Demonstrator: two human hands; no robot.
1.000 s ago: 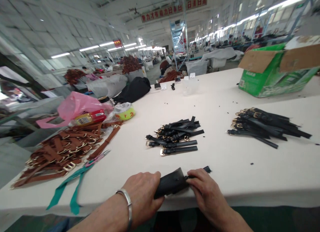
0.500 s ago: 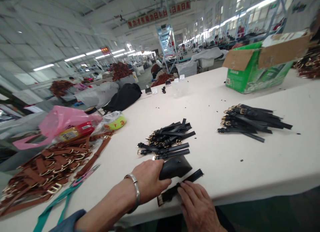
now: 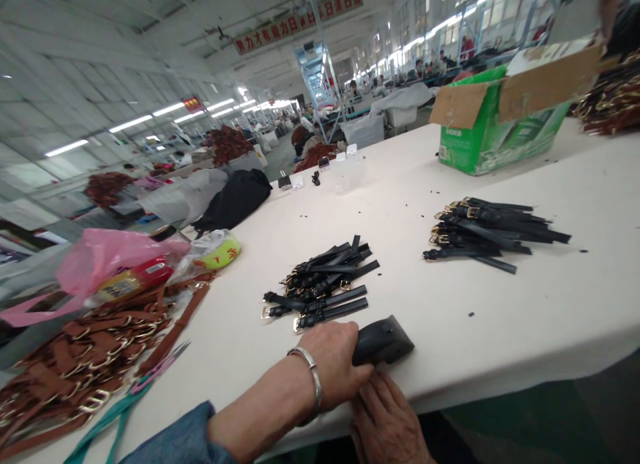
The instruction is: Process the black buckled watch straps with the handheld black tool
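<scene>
While the left hand is closed around the near end of a black wedge-shaped tool at the bottom centre of the frame, the rest of that tool is seen lying on the white table close to its near edge. The tool's long axis runs from the fingers out toward the right of the frame, tilted slightly away from the viewer, and its broad free end points to the lower right. A metal bracelet is worn on the left wrist. The right hand is placed just below and in front of the tool, at the table edge, with its fingers curled upward toward the tool's underside; whether anything is pinched between those fingers cannot be told, since the fingertips are hidden behind the left hand and the tool. Of the two hands, the left is the one in firm contact with the tool. Just beyond the left hand, toward the middle of the frame, a small pile of black straps with gold buckles is laid out, its nearest strap almost touching the knuckles. A second pile of black straps lies well apart at the right centre.
</scene>
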